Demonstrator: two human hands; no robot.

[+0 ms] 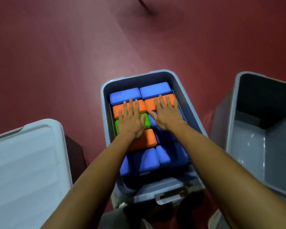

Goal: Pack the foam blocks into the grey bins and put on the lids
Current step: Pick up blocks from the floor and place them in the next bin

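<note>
A grey bin [104, 103] stands on the floor in front of me, packed with foam blocks in rows. Two blue blocks [125, 95] lie at the far end, two orange blocks [117, 111] behind them, then a green block [147, 121], another orange block [149, 139] and more blue blocks [149, 161] nearest me. My left hand [130, 123] lies flat with straight fingers on the green and left orange blocks. Beside it, my right hand [166, 114] presses flat on the right orange block [149, 104].
A second grey bin [234, 123] at the right holds nothing that I can see. At the left stands a bin covered by a pale grey lid [23, 162]. Dark red floor [73, 55] surrounds everything. A latch [168, 198] sits on the near rim of the packed bin.
</note>
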